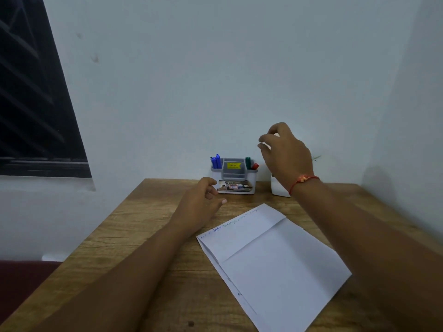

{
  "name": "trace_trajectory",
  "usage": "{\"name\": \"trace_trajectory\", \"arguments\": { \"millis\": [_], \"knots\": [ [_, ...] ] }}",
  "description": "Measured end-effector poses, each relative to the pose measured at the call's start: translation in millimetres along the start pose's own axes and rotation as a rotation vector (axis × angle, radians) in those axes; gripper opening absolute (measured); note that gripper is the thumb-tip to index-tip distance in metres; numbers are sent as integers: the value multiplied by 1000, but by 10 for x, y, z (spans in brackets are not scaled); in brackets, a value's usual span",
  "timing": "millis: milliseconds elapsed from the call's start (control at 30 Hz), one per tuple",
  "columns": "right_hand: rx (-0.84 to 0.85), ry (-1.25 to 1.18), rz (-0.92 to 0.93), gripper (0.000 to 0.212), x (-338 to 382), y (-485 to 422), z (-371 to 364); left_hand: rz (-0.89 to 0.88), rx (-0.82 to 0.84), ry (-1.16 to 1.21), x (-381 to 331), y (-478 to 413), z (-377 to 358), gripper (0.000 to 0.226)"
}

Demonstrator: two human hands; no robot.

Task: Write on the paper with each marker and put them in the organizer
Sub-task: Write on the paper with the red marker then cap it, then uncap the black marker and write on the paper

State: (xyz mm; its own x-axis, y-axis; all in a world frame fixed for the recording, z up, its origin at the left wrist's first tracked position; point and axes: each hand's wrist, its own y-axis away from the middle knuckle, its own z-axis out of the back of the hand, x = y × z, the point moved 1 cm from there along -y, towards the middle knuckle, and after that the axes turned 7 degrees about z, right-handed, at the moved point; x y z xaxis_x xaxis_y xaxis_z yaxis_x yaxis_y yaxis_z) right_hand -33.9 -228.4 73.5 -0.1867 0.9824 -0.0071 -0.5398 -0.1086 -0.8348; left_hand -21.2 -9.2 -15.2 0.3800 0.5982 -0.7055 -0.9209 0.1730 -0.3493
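Observation:
A white and grey organizer (236,178) stands at the back of the wooden table (148,238). Blue markers (216,161) stand in its left pocket; a green marker (247,162) and a red marker (255,166) stand in its right pocket. A folded white paper (271,257) with a line of coloured writing along its top edge lies in front. My right hand (284,152) hovers above and to the right of the organizer, fingers loosely curled, holding nothing. My left hand (200,202) rests just left of the organizer's front, fingers relaxed and empty.
A small white pot (278,186) stands to the right of the organizer, partly hidden by my right wrist. The white wall rises right behind the table. A dark window (36,104) is at the left.

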Motion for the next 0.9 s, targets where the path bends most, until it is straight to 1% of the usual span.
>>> {"name": "trace_trajectory", "arguments": {
  "millis": [33, 100, 200, 300, 367, 433, 467, 533, 600, 667, 700, 800, 833, 900],
  "knots": [
    [-37, -3, 12, 18, 6, 68, 91, -11, 8, -22, -2, 11, -6, 53],
    [-20, 4, -22, 18, -47, 227, 199, -55, 22, -82, -4, 26, -22, 52],
    [101, 58, -154, 21, -246, 491, 202, -153, 14, -244, -41, 57, -22, 49],
    [196, 52, -338, 28, -498, 732, 142, -214, 7, -337, -91, 71, -24, 51],
    [288, 37, -474, 36, -733, 860, 64, -233, 5, -371, -92, 72, -39, 51],
    [417, 85, -566, 51, -952, 944, -8, -233, 11, -377, -57, 59, -49, 49],
    [487, 121, -587, 58, -1043, 981, -42, -223, 18, -373, -39, 54, -52, 48],
    [621, 168, -589, 64, -1181, 1034, -107, -205, 26, -364, -12, 40, -58, 46],
    [693, 139, -595, 72, -1260, 1064, -160, -193, 26, -348, 0, 28, -67, 45],
    [694, 112, -612, 79, -1270, 1094, -188, -181, 25, -337, 3, 25, -75, 43],
    [676, 110, -621, 77, -1273, 1105, -213, -177, 26, -332, 2, 24, -76, 42],
    [605, 97, -672, 58, -1287, 1124, -263, -165, 38, -329, 7, 25, -78, 40],
    [583, 96, -677, 55, -1294, 1129, -269, -154, 41, -330, 4, 30, -76, 39],
    [565, 102, -658, 61, -1308, 1138, -261, -137, 42, -323, 5, 39, -77, 39]
  ]
}}
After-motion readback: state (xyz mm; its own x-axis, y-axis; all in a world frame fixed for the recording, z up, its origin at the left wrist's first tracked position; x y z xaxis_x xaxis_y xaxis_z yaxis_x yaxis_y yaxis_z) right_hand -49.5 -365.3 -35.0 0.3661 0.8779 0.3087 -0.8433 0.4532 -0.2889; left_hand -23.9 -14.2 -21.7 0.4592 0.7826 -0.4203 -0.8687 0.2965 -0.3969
